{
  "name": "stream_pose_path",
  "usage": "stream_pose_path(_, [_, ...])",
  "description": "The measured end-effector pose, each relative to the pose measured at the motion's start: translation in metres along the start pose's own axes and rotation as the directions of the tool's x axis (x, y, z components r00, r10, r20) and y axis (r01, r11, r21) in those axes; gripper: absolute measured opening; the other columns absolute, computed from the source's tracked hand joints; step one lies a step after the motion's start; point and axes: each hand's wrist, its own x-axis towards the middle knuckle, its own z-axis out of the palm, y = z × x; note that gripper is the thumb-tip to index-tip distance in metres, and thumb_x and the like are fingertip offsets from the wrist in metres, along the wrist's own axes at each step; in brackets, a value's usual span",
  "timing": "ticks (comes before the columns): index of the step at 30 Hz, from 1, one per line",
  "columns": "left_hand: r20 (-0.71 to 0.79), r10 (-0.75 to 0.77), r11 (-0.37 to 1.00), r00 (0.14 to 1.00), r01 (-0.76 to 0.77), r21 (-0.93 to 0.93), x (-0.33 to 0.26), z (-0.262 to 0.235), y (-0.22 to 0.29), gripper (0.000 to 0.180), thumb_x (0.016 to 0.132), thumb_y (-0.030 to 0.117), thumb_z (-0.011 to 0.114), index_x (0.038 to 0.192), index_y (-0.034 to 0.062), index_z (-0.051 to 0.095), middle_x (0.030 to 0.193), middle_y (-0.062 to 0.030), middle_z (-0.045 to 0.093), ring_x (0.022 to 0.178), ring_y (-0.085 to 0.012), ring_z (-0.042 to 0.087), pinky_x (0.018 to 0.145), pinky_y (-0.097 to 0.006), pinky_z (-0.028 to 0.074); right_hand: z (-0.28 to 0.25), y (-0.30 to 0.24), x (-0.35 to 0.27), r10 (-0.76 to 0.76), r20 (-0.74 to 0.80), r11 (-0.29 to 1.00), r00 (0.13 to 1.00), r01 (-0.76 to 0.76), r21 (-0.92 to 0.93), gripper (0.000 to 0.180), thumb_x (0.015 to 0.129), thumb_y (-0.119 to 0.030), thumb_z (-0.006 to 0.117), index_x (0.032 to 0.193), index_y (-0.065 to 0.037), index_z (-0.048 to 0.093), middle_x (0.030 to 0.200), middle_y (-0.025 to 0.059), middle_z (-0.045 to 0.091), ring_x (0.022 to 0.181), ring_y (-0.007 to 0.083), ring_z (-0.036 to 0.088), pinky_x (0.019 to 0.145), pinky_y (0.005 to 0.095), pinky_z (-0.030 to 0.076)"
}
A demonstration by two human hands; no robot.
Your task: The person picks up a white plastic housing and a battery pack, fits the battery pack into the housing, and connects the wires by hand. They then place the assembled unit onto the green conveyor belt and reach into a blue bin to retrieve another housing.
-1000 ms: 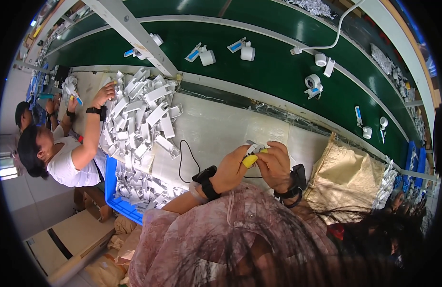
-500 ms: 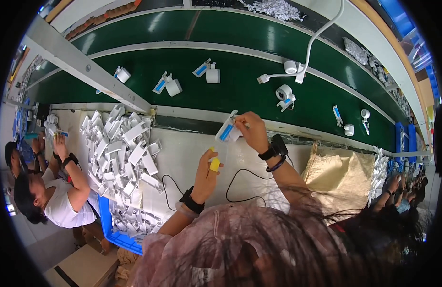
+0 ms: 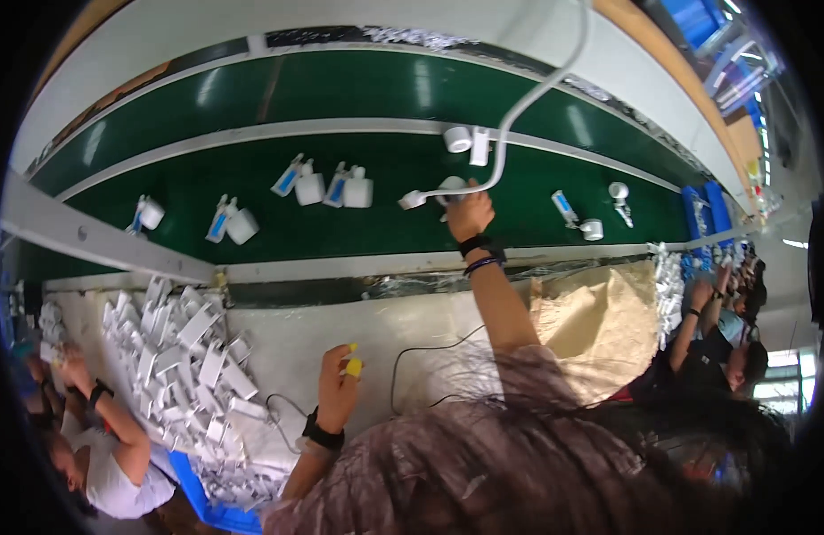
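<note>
My right hand is stretched over the green conveyor belt. Its fingers are closed on a white round-headed part, which they partly cover. My left hand, with yellow covers on two fingertips, is raised over the pale worktop. It is empty, its fingers loosely apart. To the left of my right hand, a white part with a blue strip lies on the belt beside a similar white part. A white cable hangs in front, its plug left of my right hand.
White plastic pieces are heaped at the left, above a blue bin. A metal post crosses the left side. Brown paper lies at the right. Co-workers sit at both sides; one wears a white shirt.
My right hand has let go of the blue-striped white part, now on the belt, and reached farther out to another part. My left hand has drawn back. The view has shifted.
</note>
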Motion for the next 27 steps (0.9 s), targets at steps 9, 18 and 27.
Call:
stream_pose_path(9, [0.184, 0.154, 0.93, 0.971, -0.205, 0.306, 0.0, -0.008, -0.02, 0.03, 0.091, 0.0, 0.05, 0.121, 0.0048, 0.049, 0.118, -0.007, 0.055, 0.087, -0.0154, 0.062, 0.067, -0.024, 0.049, -0.013, 0.014, -0.048, -0.045, 0.134, 0.792, 0.99, -0.047, 0.609, 0.055, 0.08, -0.01, 0.067, 0.128, -0.003, 0.043, 0.062, 0.0121, 0.06, 0.061, 0.0293, 0.065, 0.057, 0.0415, 0.051])
stream_pose_path(18, [-0.031, 0.183, 0.982, 0.983, -0.181, 0.046, 0.006, 0.002, -0.074, 0.063, 0.086, 0.008, 0.063, 0.141, 0.0034, 0.033, 0.135, -0.0126, 0.045, 0.117, -0.0232, 0.048, 0.096, -0.035, 0.04, -0.106, -0.041, -0.19, -0.344, 0.793, -0.125, 0.502, -0.862, 0.492, 0.032, 0.092, -0.009, 0.06, 0.123, -0.005, 0.053, 0.085, 0.0041, 0.063, 0.074, 0.0116, 0.062, 0.063, 0.0273, 0.056])
stream_pose_path(27, [0.114, 0.166, 0.986, 0.98, -0.161, -0.048, -0.03, 0.027, 0.045, 0.069, 0.085, 0.01, 0.067, 0.142, 0.0042, 0.03, 0.127, -0.0105, 0.047, 0.116, -0.0198, 0.048, 0.1, -0.033, 0.038, -0.172, -0.041, -0.256, -0.52, 0.751, -0.252, 0.407, -0.913, 0.321, 0.029, 0.092, -0.01, 0.06, 0.12, 0.0, 0.056, 0.113, 0.004, 0.061, 0.094, 0.011, 0.06, 0.081, 0.025, 0.052])
